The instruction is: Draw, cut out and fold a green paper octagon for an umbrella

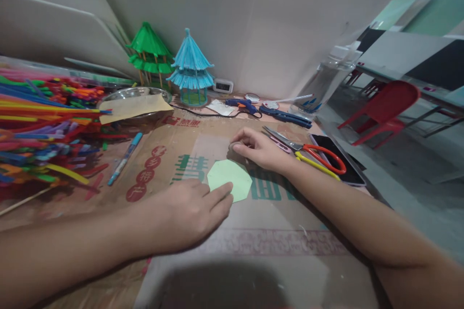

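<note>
A pale green paper octagon (pixel 232 174) lies on the cardboard. My left hand (pixel 192 210) rests with its fingers stretched over the paper's lower left part, hiding some of its edge. Just beyond the paper, my right hand (pixel 258 149) pinches a small, dark, coin-like disc (pixel 232 146) between thumb and fingers. Most of the disc is hidden by the fingertips. To the right of that hand lie scissors with red handles (pixel 322 154) and a yellow-handled tool (pixel 315 165).
At left are bundled colourful pipe cleaners (pixel 47 125) and a blue marker (pixel 125 158). Behind stand a green pavilion model (pixel 149 50) and a blue one (pixel 190 67). A glue gun (pixel 241 104), a stapler-like tool (pixel 286 117), a clear bottle (pixel 324 79) and a phone (pixel 335 154) sit rearward and right.
</note>
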The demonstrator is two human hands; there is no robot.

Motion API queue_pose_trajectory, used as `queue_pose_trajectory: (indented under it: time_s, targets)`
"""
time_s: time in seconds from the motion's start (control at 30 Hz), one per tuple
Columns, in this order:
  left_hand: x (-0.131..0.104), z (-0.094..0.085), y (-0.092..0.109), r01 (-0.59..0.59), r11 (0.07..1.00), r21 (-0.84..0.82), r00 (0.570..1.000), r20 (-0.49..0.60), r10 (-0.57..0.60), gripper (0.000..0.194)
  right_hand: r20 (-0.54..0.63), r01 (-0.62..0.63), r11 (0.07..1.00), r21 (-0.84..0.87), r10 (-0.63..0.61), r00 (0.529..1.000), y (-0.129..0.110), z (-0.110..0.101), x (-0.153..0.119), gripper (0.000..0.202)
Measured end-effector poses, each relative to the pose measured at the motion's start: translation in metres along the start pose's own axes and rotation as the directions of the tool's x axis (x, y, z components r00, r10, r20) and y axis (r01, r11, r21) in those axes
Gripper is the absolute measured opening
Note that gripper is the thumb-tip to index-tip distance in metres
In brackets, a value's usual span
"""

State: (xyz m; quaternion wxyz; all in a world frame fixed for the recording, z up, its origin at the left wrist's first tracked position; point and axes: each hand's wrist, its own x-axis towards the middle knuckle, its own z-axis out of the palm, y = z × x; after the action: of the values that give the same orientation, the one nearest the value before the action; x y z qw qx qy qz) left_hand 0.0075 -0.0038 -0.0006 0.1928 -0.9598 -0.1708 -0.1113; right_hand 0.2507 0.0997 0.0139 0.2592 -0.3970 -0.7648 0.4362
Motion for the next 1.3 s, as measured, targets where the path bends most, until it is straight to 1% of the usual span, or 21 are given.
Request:
queue_pose_trajectory:
  time_s: [0.07,0.1,0.17,0.23,0.33,0.53,0.7,0.8,0.93,1.03,1.1,1.17,1.2,1.23,1.3]
  targets:
    - [0.0,0.002,0.002,0.052,0.999,-0.005,0.998,-0.033,-0.052,0.028,0.085,0.062,0.998,-0.023,-0.06,0.995,-0.008,0.001,-0.004,0.02]
    - [0.001,0.003,0.002,0.086,0.996,-0.014,0.996,-0.032,-0.087,0.029,0.128,0.093,0.994,-0.049,-0.086,0.988,-0.012,0.001,-0.007,0.019]
    - [0.003,0.005,0.003,0.138,0.989,-0.044,0.99,-0.002,-0.138,0.035,0.209,0.138,0.982,-0.132,-0.109,0.972,-0.02,0.004,-0.011,0.016]
    - [0.005,0.006,0.003,0.153,0.986,-0.064,0.988,0.03,-0.151,0.037,0.261,0.166,0.959,-0.228,-0.104,0.96,-0.026,0.007,-0.013,0.011]
    - [0.005,0.007,0.004,0.133,0.991,-0.032,0.991,0.039,-0.132,0.038,0.283,0.179,0.936,-0.303,-0.091,0.955,-0.028,0.008,-0.013,0.007]
    - [0.006,0.002,0.006,0.095,0.995,0.016,0.994,0.046,-0.096,0.038,0.345,0.132,0.953,-0.272,-0.032,0.938,-0.028,0.002,-0.009,0.011]
    - [0.005,-0.002,0.005,0.076,0.997,-0.012,0.989,0.127,-0.073,0.037,0.391,0.18,0.937,-0.299,-0.052,0.919,-0.029,0.001,-0.009,0.011]
    - [0.005,-0.001,0.003,0.091,0.992,-0.089,0.985,0.155,-0.077,0.039,0.38,0.22,0.916,-0.337,-0.081,0.921,-0.029,0.004,-0.01,0.008]
    - [0.006,0.001,-0.001,0.105,0.979,-0.174,0.986,0.148,-0.079,0.038,0.325,0.243,0.884,-0.399,-0.112,0.939,-0.024,0.013,-0.011,0.005]
    - [0.008,-0.001,-0.002,0.103,0.978,-0.179,0.985,0.152,-0.076,0.039,0.266,0.238,0.869,-0.435,-0.128,0.955,-0.018,0.021,-0.01,0.006]
    - [0.008,-0.002,-0.002,0.095,0.982,-0.161,0.982,0.175,-0.066,0.038,0.215,0.216,0.866,-0.45,-0.13,0.968,-0.015,0.025,-0.008,0.007]
    - [0.008,-0.002,-0.002,0.081,0.987,-0.142,0.979,0.199,-0.052,0.039,0.159,0.181,0.886,-0.427,-0.123,0.979,-0.014,0.024,-0.006,0.007]
    - [0.008,-0.001,-0.002,0.079,0.988,-0.134,0.978,0.202,-0.051,0.038,0.141,0.16,0.907,-0.389,-0.113,0.983,-0.014,0.022,-0.005,0.007]
    - [0.007,0.0,-0.002,0.078,0.989,-0.128,0.979,0.198,-0.052,0.038,0.145,0.142,0.931,-0.336,-0.097,0.985,-0.015,0.019,-0.005,0.007]
    - [0.006,0.002,-0.002,0.074,0.99,-0.118,0.982,0.181,-0.052,0.038,0.23,0.108,0.965,-0.24,-0.052,0.972,-0.02,0.011,-0.004,0.01]
